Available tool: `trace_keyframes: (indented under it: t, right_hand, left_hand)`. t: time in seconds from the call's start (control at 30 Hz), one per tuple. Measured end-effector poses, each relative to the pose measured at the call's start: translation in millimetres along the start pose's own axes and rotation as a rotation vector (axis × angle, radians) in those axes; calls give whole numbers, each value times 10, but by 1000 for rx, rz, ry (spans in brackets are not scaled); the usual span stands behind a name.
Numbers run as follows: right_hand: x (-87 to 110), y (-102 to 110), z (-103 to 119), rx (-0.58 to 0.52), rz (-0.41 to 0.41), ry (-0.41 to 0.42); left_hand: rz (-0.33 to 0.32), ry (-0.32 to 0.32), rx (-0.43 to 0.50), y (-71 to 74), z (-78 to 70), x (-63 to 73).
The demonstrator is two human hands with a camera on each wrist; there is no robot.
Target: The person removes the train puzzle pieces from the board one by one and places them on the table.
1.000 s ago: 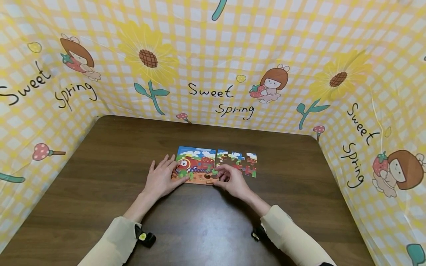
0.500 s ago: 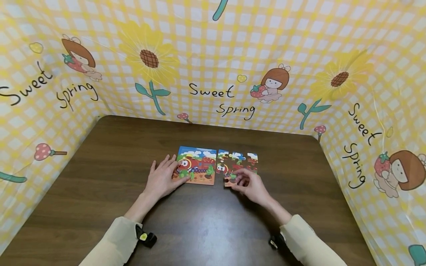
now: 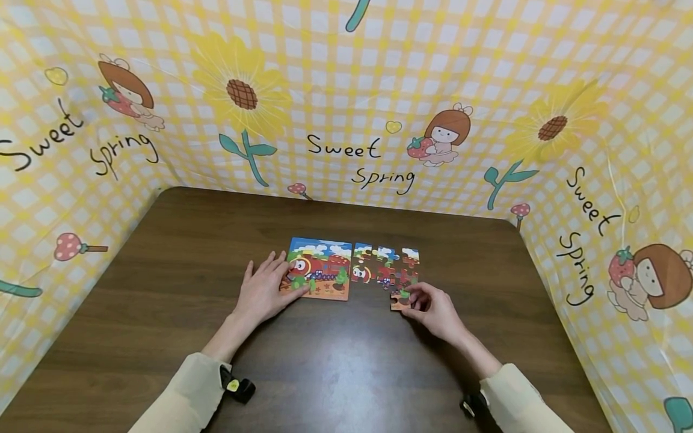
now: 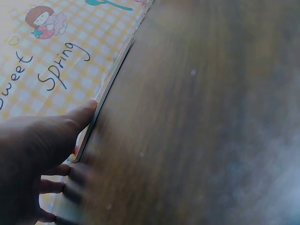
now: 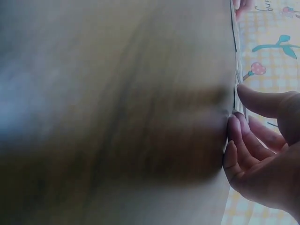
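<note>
My left hand (image 3: 263, 290) lies at the left side of a flat picture card (image 3: 330, 293) showing a red train with a face. Its thumb touches the card's near edge, and the other fingers are spread along the left side. In the left wrist view the thumb (image 4: 84, 115) meets the thin card edge. My right hand (image 3: 440, 310) pinches a puzzle piece (image 3: 399, 302) with orange ground and a bit of green, just in front of the other pieces. The right wrist view shows the curled fingers (image 5: 248, 145) side-on; the piece is hard to make out there.
Right of the card, several puzzle pieces lie in loose rows, among them a train-face piece (image 3: 360, 274), a sky piece (image 3: 387, 254) and a top-right piece (image 3: 410, 255). Yellow checked cloth (image 3: 346, 90) walls in the brown table (image 3: 216, 222) at the back and sides.
The right hand has carried the puzzle piece from the card's lower right corner rightward to below the other pieces, uncovering that corner and the train-face piece. The left hand stays put.
</note>
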State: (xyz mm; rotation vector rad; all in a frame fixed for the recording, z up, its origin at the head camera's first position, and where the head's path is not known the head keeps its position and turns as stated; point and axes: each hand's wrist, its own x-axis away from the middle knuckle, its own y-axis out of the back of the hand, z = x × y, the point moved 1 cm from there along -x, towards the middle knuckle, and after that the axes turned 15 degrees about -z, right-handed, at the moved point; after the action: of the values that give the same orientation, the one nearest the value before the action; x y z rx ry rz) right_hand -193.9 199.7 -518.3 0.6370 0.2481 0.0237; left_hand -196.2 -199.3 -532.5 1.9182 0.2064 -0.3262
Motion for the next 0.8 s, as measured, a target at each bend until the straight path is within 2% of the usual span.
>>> trace_keyframes:
  t: [0.33,0.47,0.6,0.7,0.77,0.8]
  right_hand:
    - [41,77,-67,84,-24,25]
    - [49,100,-120,94,-48,91]
    - [33,79,-347,63,-70,199]
    - [19,76,-393,92,-64,175]
    - [-6,47,-497,143,-50,138]
    - [-7,52,-471,171,-44,109]
  left_hand:
    - [-7,0,10,3,-6,13]
    - [-12,-3,9,5,-6,15]
    - [-16,-2,12,0,0,16]
    - [-15,-1,17,-2,5,16]
    - [-12,1,20,-3,8,20]
    - [-11,2,20,-3,9,20]
